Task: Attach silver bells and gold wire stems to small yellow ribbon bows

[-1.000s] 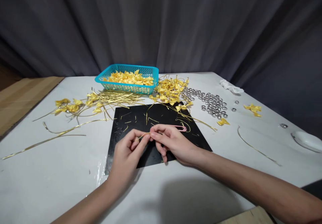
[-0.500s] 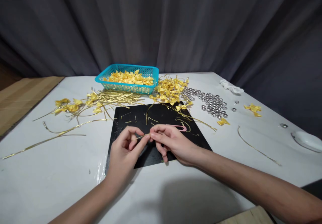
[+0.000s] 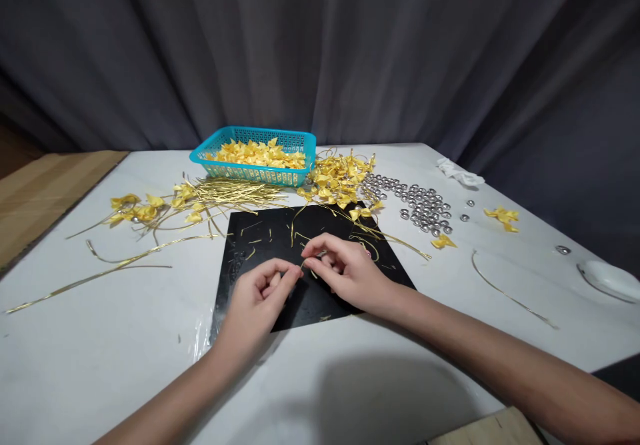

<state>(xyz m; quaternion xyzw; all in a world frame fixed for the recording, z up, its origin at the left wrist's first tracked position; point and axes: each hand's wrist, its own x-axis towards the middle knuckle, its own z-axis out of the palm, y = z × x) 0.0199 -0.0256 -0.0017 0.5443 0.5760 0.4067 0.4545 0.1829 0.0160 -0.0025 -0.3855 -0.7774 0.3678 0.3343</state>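
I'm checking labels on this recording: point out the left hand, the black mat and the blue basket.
Left hand (image 3: 254, 298), head view: middle of the hand.
Black mat (image 3: 310, 300), head view: bare surface between the hands.
Blue basket (image 3: 311, 142), head view: right end of its rim.

No text, label, brand, number or sign can be read. On the flat black rectangular mat (image 3: 311, 304), faint marks are seen near the left edge, but no lettering can be made out.

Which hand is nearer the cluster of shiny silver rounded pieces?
Right: the right hand is in front and left of the silver cluster; the left hand is farther left.
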